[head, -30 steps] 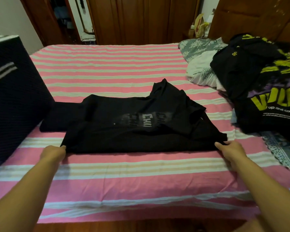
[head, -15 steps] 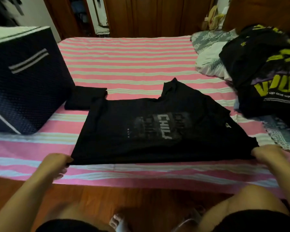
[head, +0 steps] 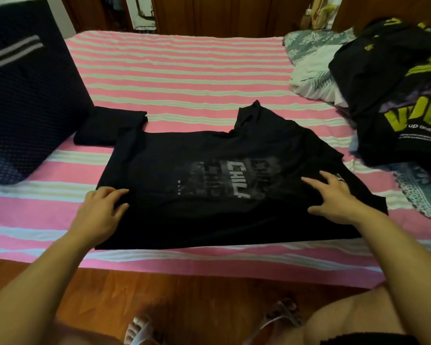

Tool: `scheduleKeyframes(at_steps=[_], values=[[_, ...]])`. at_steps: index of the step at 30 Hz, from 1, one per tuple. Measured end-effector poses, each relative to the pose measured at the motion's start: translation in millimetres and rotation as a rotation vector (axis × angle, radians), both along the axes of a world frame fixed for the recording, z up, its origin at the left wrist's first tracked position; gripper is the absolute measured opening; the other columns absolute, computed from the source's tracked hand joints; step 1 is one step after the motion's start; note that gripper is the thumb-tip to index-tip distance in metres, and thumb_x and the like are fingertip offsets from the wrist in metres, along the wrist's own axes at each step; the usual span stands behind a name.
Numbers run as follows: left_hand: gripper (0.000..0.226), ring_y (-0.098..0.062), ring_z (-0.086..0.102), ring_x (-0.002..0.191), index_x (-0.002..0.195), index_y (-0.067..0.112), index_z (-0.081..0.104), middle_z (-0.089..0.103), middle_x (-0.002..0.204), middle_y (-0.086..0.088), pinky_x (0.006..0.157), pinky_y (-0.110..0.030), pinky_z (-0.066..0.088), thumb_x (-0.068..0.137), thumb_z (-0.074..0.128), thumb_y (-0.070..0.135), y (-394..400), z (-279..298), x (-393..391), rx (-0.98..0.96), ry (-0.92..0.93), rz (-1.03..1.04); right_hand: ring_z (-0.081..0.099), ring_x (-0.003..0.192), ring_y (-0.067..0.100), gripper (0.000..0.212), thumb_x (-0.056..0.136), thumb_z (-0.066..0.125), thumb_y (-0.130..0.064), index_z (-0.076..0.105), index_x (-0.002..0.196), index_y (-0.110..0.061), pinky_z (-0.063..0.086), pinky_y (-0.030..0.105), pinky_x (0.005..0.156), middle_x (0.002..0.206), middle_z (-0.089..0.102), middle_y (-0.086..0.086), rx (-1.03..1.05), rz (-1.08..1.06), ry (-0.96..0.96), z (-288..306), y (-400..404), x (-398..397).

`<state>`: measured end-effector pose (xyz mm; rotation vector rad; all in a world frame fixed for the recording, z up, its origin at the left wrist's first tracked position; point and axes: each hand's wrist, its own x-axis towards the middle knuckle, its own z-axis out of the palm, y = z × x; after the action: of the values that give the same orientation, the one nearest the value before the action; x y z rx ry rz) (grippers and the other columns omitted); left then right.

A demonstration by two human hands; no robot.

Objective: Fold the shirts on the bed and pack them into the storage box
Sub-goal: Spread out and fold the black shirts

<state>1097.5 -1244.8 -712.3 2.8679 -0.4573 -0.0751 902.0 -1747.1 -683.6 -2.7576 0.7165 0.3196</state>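
Note:
A black shirt (head: 209, 185) with a grey print lies flat near the front edge of the pink striped bed (head: 184, 78). My left hand (head: 101, 212) rests flat on its left side with fingers spread. My right hand (head: 339, 197) presses flat on its right side, fingers straight. A small folded black shirt (head: 110, 128) lies behind it, next to the dark blue storage box (head: 28, 95) at the left. A heap of unfolded black shirts (head: 396, 90) with yellow lettering sits at the right.
Grey and white pillows (head: 311, 63) lie at the back right beside the heap. Wooden wardrobe doors stand behind the bed. Below the bed's edge are the wooden floor (head: 184, 307) and my feet in sandals.
Both hands let go of the shirt's bottom corners and moved forward onto the shirt, now lying flat on it. The shirt sits a bit nearer the bed's edge than a second ago.

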Motion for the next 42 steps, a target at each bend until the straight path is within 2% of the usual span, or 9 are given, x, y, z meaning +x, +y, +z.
scheduleKeyframes(at_steps=[4, 8, 12, 16, 26, 31, 33, 39, 42], values=[[0.037, -0.043, 0.044, 0.121, 0.130, 0.027, 0.064, 0.049, 0.128, -0.018, 0.103, -0.057, 0.041, 0.096, 0.063, 0.041, -6.6, 0.5, 22.8, -0.040, -0.006, 0.085, 0.028, 0.143, 0.041, 0.052, 0.089, 0.075, -0.030, 0.059, 0.137, -0.036, 0.020, 0.046, 0.119, 0.159, 0.031, 0.005, -0.088, 0.090, -0.014, -3.9, -7.0, 24.6], [0.014, -0.037, 0.048, 0.111, 0.092, 0.026, 0.062, 0.052, 0.114, -0.009, 0.087, -0.053, 0.044, 0.093, 0.068, 0.039, -13.8, 6.7, 30.4, -0.035, 0.014, 0.093, 0.058, 0.113, 0.036, 0.019, 0.093, 0.066, -0.022, 0.068, 0.078, -0.035, 0.047, 0.044, 0.099, 0.115, 0.067, 0.004, -0.102, -0.003, -0.192, -4.5, 0.8, 50.4], [0.019, -0.027, 0.057, 0.082, 0.081, 0.026, 0.057, 0.061, 0.084, 0.001, 0.072, -0.044, 0.045, 0.095, 0.067, 0.036, -1.1, 13.8, 32.0, -0.148, 0.059, 0.091, 0.054, 0.119, 0.038, 0.019, 0.095, 0.059, -0.017, 0.066, 0.112, -0.013, 0.042, 0.045, 0.103, 0.129, 0.058, 0.018, -0.013, -0.378, -0.518, 6.6, -3.9, 72.3], [0.009, -0.030, 0.063, 0.091, 0.096, 0.017, 0.068, 0.068, 0.095, -0.005, 0.082, -0.047, 0.052, 0.094, 0.070, 0.026, 7.7, 11.4, 29.9, -0.290, 0.116, 0.116, 0.033, 0.139, 0.044, 0.080, 0.092, 0.065, -0.037, 0.025, 0.153, -0.005, 0.034, 0.048, 0.111, 0.155, 0.029, 0.025, 0.057, -0.726, -0.128, 3.3, -21.2, 63.0], [0.009, -0.026, 0.064, 0.083, 0.088, 0.020, 0.069, 0.070, 0.090, -0.005, 0.078, -0.048, 0.054, 0.095, 0.070, 0.026, 11.5, 7.7, 28.4, -0.364, 0.137, 0.156, 0.056, 0.118, 0.041, 0.054, 0.089, 0.056, -0.013, 0.043, 0.142, -0.012, 0.046, 0.044, 0.094, 0.131, 0.057, 0.017, 0.107, -0.668, -0.428, 11.3, -6.5, 72.8], [0.010, -0.024, 0.063, 0.083, 0.091, 0.015, 0.070, 0.069, 0.089, -0.004, 0.074, -0.043, 0.050, 0.097, 0.067, 0.024, 15.1, 10.0, 26.6, -0.451, 0.156, 0.184, 0.070, 0.076, 0.020, 0.020, 0.089, 0.055, -0.006, 0.061, 0.108, -0.010, 0.060, 0.032, 0.063, 0.093, 0.075, 0.010, 1.061, -0.893, -0.824, 46.9, -43.7, 123.2], [0.011, -0.024, 0.063, 0.082, 0.091, 0.014, 0.070, 0.069, 0.089, -0.005, 0.073, -0.042, 0.050, 0.097, 0.067, 0.023, 17.7, 10.5, 27.4, -0.496, 0.156, 0.216, 0.066, 0.098, 0.022, 0.029, 0.103, 0.047, -0.013, 0.048, 0.133, -0.014, 0.057, 0.034, 0.087, 0.111, 0.068, 0.006, 1.216, -0.714, -0.821, 54.7, -32.0, 126.2], [0.010, -0.022, 0.062, 0.083, 0.093, 0.017, 0.069, 0.068, 0.091, -0.003, 0.071, -0.042, 0.048, 0.097, 0.067, 0.026, 17.9, 3.3, 32.7, -0.467, 0.163, 0.251, 0.056, 0.123, 0.036, 0.041, 0.095, 0.064, -0.026, 0.060, 0.134, -0.013, 0.043, 0.040, 0.104, 0.135, 0.060, 0.017, 0.201, -0.452, -0.373, -19.4, -30.2, 77.6], [0.010, -0.025, 0.064, 0.082, 0.092, 0.017, 0.069, 0.069, 0.092, -0.007, 0.071, -0.043, 0.051, 0.097, 0.067, 0.026, 16.3, 1.1, 32.0, -0.452, 0.167, 0.247, 0.048, 0.131, 0.042, 0.061, 0.095, 0.060, -0.046, 0.049, 0.144, -0.011, 0.039, 0.047, 0.112, 0.143, 0.052, 0.021, 0.054, -0.411, -0.194, -25.1, -49.6, 64.4]])
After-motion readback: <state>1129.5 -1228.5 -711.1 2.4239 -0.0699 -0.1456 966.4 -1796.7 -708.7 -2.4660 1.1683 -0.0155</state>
